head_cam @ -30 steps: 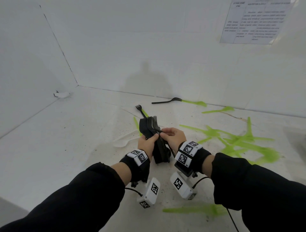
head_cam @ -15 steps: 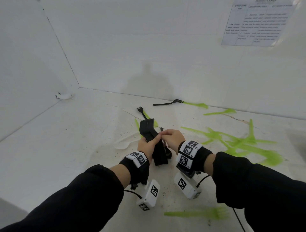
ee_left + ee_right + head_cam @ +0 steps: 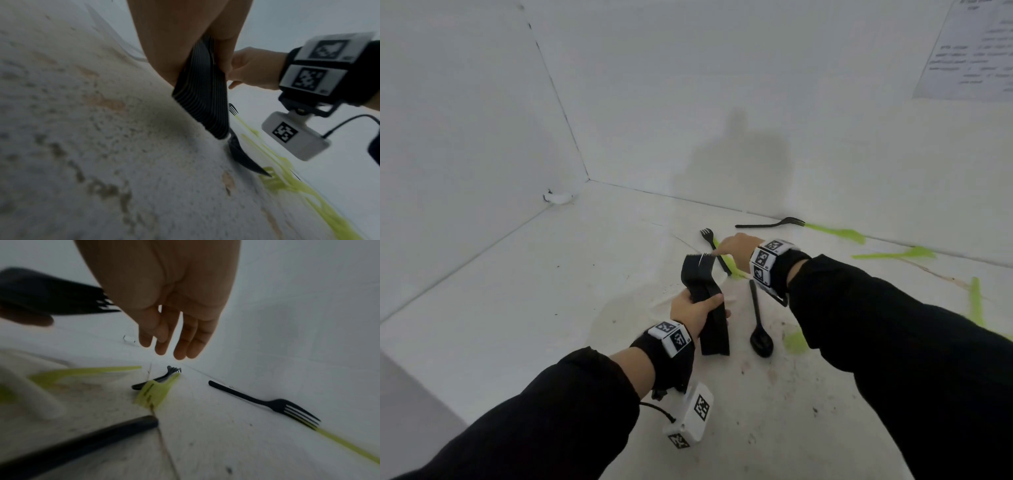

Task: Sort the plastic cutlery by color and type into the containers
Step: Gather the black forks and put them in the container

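My left hand (image 3: 693,311) grips a thick stack of black forks (image 3: 703,294) around its middle, tines pointing away; the left wrist view shows the stacked handle ends (image 3: 202,100) against my palm. My right hand (image 3: 732,248) hovers over a single black fork (image 3: 710,241) lying across a green piece (image 3: 731,265), fingers (image 3: 180,337) straight and holding nothing. A black spoon (image 3: 758,322) lies on the floor between my arms. Another black fork (image 3: 770,224) lies by the back wall, seen also in the right wrist view (image 3: 265,402).
Green cutlery lies scattered to the right: one knife (image 3: 839,233) at the wall, a fork (image 3: 897,254) beyond it, more (image 3: 976,301) past my right sleeve. A white spoon (image 3: 619,305) lies left of the stack. White walls enclose the floor. No container is in view.
My right hand left the stack and reached forward over the lone black fork. A black spoon now lies on the floor. The left hand keeps hold of the stack.
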Available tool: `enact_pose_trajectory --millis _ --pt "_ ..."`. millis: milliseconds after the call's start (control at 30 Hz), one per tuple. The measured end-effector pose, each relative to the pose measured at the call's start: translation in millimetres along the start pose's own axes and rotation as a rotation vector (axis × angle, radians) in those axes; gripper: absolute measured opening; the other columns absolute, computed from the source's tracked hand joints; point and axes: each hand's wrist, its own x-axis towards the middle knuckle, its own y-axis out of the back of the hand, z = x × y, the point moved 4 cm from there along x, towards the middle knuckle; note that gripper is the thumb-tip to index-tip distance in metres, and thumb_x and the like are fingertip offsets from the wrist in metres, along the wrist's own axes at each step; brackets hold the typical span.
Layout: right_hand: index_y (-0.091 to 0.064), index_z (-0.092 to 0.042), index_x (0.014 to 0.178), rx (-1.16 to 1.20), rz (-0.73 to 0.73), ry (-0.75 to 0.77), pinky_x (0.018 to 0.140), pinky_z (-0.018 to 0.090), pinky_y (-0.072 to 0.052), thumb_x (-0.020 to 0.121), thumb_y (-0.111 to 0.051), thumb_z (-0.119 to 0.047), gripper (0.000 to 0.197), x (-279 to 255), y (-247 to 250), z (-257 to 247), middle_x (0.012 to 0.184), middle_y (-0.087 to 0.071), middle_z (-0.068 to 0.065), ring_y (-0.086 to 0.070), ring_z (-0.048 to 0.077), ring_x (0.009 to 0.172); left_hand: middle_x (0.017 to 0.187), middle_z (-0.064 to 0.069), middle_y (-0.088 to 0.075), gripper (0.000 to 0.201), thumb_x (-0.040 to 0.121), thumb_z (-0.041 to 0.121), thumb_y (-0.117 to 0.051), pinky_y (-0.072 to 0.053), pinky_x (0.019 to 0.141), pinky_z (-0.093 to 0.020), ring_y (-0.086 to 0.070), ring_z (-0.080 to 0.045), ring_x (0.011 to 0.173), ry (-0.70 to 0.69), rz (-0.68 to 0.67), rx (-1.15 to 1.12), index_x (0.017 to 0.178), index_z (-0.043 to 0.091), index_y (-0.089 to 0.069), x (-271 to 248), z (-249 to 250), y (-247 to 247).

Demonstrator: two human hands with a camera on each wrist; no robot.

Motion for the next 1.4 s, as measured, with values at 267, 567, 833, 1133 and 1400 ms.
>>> enact_pose_trajectory --millis 267,567,833,1133,1400 --pt "-0.060 -0.018 0.119 -0.018 -0.009 -0.050 0.082 0.027 -0.043 0.088 -0.055 -0.015 0.032 43 -14 -3 0.121 -0.059 0.006 -0.057 0.026 0.112 0.077 -0.016 -0.062 0.020 0.082 -0.005 -0.064 -0.057 0.055 -0.037 -0.065 -0.022 0.047 0.000 0.049 -0.038 0.099 -0.002 -0.054 19 7 3" --pt "-0.060 -0.004 0.108 0.100 0.057 -0.093 0.088 0.034 -0.046 0.089 -0.055 -0.017 0.024 60 -24 8 0.116 -0.057 0.014 -0.056 0.030 0.107 0.079 -0.016 -0.061 0.018 0.082 -0.007 -0.064 -0.057 0.052 -0.036 -0.066 -0.022 0.047 -0.002 0.047 -0.058 0.094 0.000 -0.054 26 4 -2" --pt "-0.053 0.000 0.120 0.270 0.215 -0.301 0.097 0.033 -0.043 0.090 -0.052 -0.014 0.033 63 -14 37 0.124 -0.056 0.015 -0.053 0.030 0.117 0.078 -0.014 -0.063 0.015 0.082 -0.005 -0.064 -0.058 0.054 -0.038 -0.067 -0.023 0.051 0.011 0.024 -0.056 0.089 0.003 -0.055 30 -1 -7" --pt "-0.046 -0.010 0.132 0.260 0.230 -0.441 0.091 0.034 -0.044 0.092 -0.046 -0.018 0.041 52 4 116 0.126 -0.055 0.018 -0.054 0.036 0.113 0.078 -0.014 -0.062 0.017 0.083 -0.005 -0.064 -0.057 0.053 -0.036 -0.067 -0.022 0.050 0.013 0.013 -0.054 0.094 0.001 -0.052 41 6 -11" --pt "-0.061 0.000 0.104 0.256 0.180 -0.470 0.078 0.030 -0.044 0.093 -0.045 -0.037 0.041 54 -12 119 0.098 -0.060 0.017 -0.055 0.032 0.088 0.077 -0.014 -0.061 0.013 0.084 -0.004 -0.063 -0.057 0.055 -0.037 -0.067 -0.020 0.052 0.023 -0.004 -0.048 0.087 0.004 -0.054 45 0 -15"
